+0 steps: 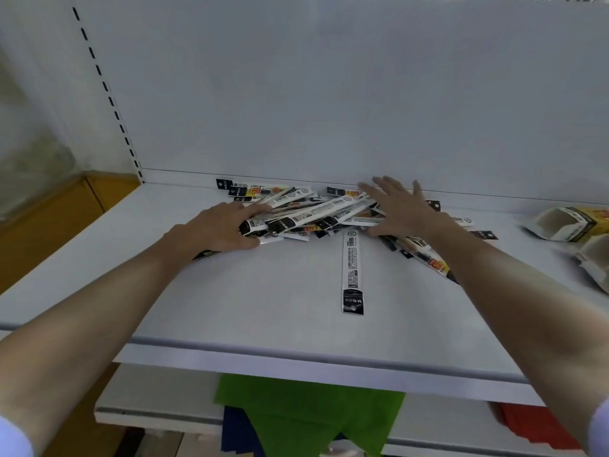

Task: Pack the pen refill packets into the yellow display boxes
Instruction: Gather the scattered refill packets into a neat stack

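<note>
A loose pile of pen refill packets (306, 212), long white strips with black ends, lies at the back of a white shelf (230, 291). My left hand (220, 227) rests flat on the pile's left end with its fingers straight. On the right side of the pile my right hand (398, 206) lies spread, fingers straight. One packet (352, 272) lies apart, pointing toward the front edge. Two yellow display boxes (570, 222) lie tipped over at the far right, their openings showing.
The shelf's white back panel (329, 94) rises just behind the pile. A lower shelf holds green (306, 413), blue and red sheets. A yellow-brown wall base (49, 219) lies left of the shelf.
</note>
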{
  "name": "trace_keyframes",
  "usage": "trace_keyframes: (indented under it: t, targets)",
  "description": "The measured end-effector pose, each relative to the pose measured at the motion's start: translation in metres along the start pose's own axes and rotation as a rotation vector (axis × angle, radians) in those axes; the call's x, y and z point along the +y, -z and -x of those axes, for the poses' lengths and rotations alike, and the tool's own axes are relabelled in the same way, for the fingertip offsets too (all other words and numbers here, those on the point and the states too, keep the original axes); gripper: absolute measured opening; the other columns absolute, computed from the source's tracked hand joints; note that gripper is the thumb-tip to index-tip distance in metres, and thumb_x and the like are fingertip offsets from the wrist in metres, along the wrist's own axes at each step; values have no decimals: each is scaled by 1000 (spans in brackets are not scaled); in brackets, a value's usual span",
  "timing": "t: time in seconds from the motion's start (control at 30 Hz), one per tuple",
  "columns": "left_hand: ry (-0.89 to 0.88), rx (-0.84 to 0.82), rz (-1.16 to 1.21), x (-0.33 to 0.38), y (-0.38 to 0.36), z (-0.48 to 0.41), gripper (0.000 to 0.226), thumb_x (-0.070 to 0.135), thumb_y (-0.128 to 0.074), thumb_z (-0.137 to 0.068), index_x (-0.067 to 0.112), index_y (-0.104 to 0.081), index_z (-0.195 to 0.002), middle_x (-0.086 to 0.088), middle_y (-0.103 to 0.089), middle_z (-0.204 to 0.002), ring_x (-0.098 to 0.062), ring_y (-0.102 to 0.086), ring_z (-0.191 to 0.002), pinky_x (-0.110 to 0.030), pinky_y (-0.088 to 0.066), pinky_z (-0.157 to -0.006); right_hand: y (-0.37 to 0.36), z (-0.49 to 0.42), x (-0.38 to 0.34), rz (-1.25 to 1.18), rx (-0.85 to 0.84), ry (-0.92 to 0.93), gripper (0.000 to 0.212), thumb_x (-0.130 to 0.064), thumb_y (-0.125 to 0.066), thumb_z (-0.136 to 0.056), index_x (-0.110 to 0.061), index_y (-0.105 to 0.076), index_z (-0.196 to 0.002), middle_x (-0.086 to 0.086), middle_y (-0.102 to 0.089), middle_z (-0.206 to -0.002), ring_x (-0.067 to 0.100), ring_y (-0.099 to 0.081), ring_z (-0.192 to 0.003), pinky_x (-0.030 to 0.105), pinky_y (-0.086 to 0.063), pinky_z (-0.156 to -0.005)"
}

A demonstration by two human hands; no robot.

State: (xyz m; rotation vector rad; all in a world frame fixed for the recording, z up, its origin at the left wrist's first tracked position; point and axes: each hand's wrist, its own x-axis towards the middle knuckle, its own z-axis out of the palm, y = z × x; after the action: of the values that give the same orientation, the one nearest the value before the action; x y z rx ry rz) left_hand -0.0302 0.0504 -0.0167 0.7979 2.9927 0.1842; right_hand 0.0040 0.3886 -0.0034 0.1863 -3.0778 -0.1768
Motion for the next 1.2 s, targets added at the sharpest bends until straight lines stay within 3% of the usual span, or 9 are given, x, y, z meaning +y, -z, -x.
trace_keyframes:
  t: [0.13,0.27,0.4,0.53,0.63,0.7,0.83,0.97,1.2]
  targets:
    - [-26,30,5,-2,-3,1,70,49,-54,-86,44,-14,-143,-3,-40,-135,-23,-40,-117,-34,-37,-94,-3,-13,-12,-117,-33,26,96,-57,-59,-79,-30,0,-148,0,0,-158,19,-4,-145,59,-3,-113]
    - [-51,68,6,-7,-6,0,70,48,-55,-85,43,-15,-143,-1,-42,-133,-21,-42,-114,-35,-39,-94,-8,-21,-7,-97,-3,-13,86,-66,-50,-80,-30,-10,-148,-4,-17,-156,27,-24,-137,57,-22,-105]
    - [-67,64,25,-8,-5,-2,71,45,-58,-84,45,-17,-143,1,-45,-128,-19,-43,-111,-38,-40,-94,-11,-22,6,15,63,-33,77,-73,-47,-76,-27,-38,-137,3,-50,-132,27,-40,-120,46,-31,-96]
    - [-73,74,47,-6,-3,0,70,42,-60,-82,42,-23,-142,0,-46,-125,-20,-45,-109,-38,-41,-93,-6,-23,8,72,126,3,60,-63,-51,-80,-16,-56,-117,8,-56,-110,26,-50,-106,41,-37,-89]
    - [-57,77,79,-6,-3,1,69,47,-57,-78,39,-28,-140,0,-48,-118,-19,-46,-104,-36,-43,-89,-4,-18,16,1,171,19,48,-48,-57,-85,-9,-56,-114,12,-55,-104,30,-57,-92,37,-45,-74]
    - [-45,64,54,-7,-3,1,65,48,-57,-79,31,-35,-138,0,-49,-117,-18,-46,-100,-35,-43,-86,-2,-13,22,-9,194,-13,47,-44,-59,-85,-6,-54,-112,13,-54,-105,32,-58,-88,35,-41,-67]
    - [-46,79,54,-4,-2,2,70,45,-60,-78,40,-28,-141,0,-48,-121,-19,-45,-108,-37,-43,-90,1,-10,33,38,278,-71,42,-37,-61,-86,-6,-51,-112,13,-59,-105,32,-57,-96,36,-36,-70]
    - [-114,106,5,8,-4,1,72,35,-64,-82,41,-24,-142,0,-45,-130,-20,-40,-116,-34,-42,-89,17,-14,31,30,369,-91,38,-36,-59,-88,-3,-50,-105,16,-63,-97,33,-57,-88,35,-32,-70]
    - [-259,116,-64,61,-7,-17,78,35,-64,-81,39,-18,-144,-1,-42,-135,-22,-40,-119,-32,-39,-89,53,-31,-6,33,489,24,37,-32,-59,-88,0,-50,-105,19,-61,-98,35,-56,-91,38,-32,-71]
